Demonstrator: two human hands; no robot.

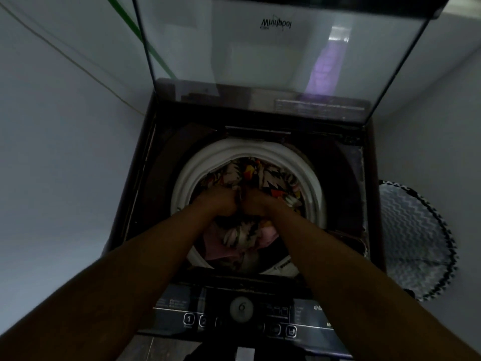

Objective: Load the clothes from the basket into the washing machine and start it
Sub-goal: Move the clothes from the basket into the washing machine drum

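Inside washer drum point(182, 175), hands point(240, 201) on clothes point(263, 173)

Drum mouth point(208, 162): largely filled by clothes point(263, 173) piled up to the white rim.
Above: the opening is bounded at the back by the raised glass lid point(260, 48).
Sides: walls are set close on the left; a basket point(413, 238) is wedged on the right.
Front: control panel point(242, 311) is crossed by both forearms.

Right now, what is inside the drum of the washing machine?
The drum holds patterned clothes and a pink garment. Both hands, left and right, press into the pile. Anything beneath the top layer is covered.
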